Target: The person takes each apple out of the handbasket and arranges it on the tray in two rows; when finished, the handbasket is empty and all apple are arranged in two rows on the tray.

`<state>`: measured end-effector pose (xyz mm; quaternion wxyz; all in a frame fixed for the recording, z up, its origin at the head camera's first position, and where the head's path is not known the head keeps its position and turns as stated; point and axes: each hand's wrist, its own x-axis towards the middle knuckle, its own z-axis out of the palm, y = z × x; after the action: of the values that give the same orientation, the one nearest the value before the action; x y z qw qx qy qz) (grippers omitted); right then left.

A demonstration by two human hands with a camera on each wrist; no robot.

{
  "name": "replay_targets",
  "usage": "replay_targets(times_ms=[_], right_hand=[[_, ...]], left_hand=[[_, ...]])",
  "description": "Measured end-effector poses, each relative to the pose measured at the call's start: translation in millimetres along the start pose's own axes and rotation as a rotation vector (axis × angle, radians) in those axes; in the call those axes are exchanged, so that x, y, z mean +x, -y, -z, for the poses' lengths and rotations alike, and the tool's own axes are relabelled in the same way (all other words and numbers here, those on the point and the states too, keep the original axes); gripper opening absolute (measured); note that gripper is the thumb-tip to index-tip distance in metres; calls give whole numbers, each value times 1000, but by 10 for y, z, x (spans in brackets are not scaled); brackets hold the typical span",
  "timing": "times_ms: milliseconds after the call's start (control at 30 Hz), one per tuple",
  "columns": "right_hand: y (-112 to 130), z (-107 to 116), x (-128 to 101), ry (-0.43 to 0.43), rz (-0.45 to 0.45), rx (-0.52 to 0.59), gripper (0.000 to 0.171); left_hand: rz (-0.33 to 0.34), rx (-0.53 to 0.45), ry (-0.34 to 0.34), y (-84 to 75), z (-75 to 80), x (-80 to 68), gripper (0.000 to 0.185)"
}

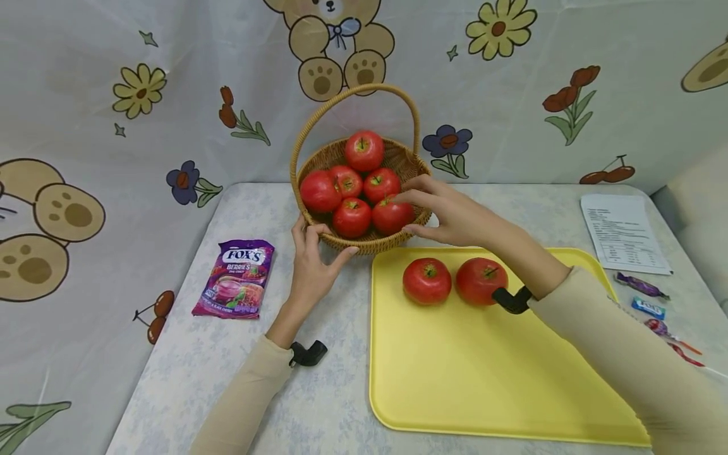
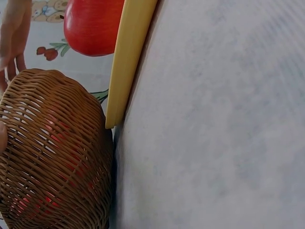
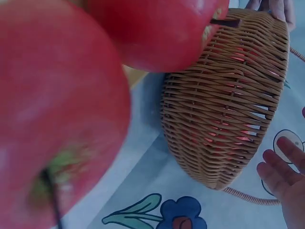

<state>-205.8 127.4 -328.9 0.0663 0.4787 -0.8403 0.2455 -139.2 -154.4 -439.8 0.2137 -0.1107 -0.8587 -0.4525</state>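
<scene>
A brown wicker basket (image 1: 364, 246) with an arched handle stands at the back of the table, holding several red apples (image 1: 352, 218). At its front left, my left hand (image 1: 314, 265) holds the rim, thumb along the outer front side. My right hand (image 1: 446, 212) is at the right rim, fingers spread beside the front-right apple (image 1: 392, 215). In the right wrist view that hand's fingers (image 3: 276, 167) are apart and hold nothing. Two more apples, one left (image 1: 426, 281) and one right (image 1: 480, 281), sit on a yellow tray (image 1: 500, 379) below my right forearm.
A purple candy bag (image 1: 236, 278) lies left of the basket. On the right are a printed sheet (image 1: 625, 234), a purple-wrapped candy (image 1: 641, 285), a blue-wrapped candy (image 1: 648, 308) and a lollipop (image 1: 656, 327). A patterned cloth (image 1: 239, 50) hangs behind the table.
</scene>
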Motion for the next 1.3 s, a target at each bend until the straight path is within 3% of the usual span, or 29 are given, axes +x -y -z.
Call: replay_targets(times_ms=[133,367,733,967,1300], right_hand=[[-78,-10,183,42,-38,12,41],[-250,-86,416,216,-185,56,46],[-369,-261,588,410,-255,30,58],[-384,-277,597,466,-293,34,55],[-408,-328,560,461,-305,49,49]], left_hand=[[-8,7,-2,-4,0,2,54],[-16,37,-2,14,-9,0,54],[-47,62,3,-2,-12,2,56],[-57,64,-7,-13,-37,8,56],[-44,95,2,-37,-38,-16,58]])
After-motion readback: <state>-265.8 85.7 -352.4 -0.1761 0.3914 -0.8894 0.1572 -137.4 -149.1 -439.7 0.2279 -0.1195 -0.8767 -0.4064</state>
